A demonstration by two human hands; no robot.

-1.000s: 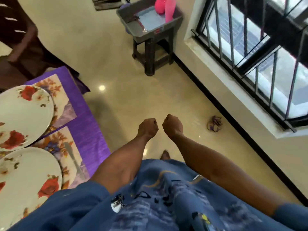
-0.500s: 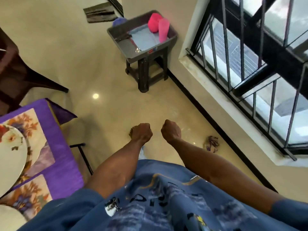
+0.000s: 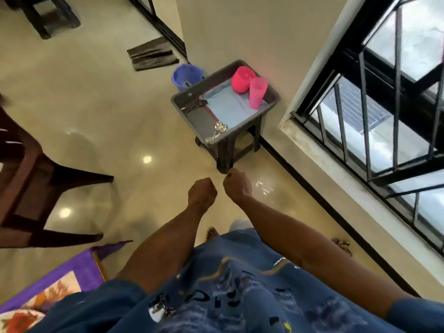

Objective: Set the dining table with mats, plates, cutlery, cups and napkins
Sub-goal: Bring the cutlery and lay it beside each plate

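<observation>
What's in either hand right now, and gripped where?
Nothing visible. Left hand and right hand are both curled into fists over bare floor, with nothing sticking out. The pink cups and cutlery are untouched in the grey tray ahead.

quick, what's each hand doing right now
Left hand: closed in a fist, holding nothing visible.
Right hand: closed in a fist, holding nothing visible.

open floor (image 3: 134,131) ahead, stool (image 3: 230,145) by wall, chair (image 3: 36,179) left
</observation>
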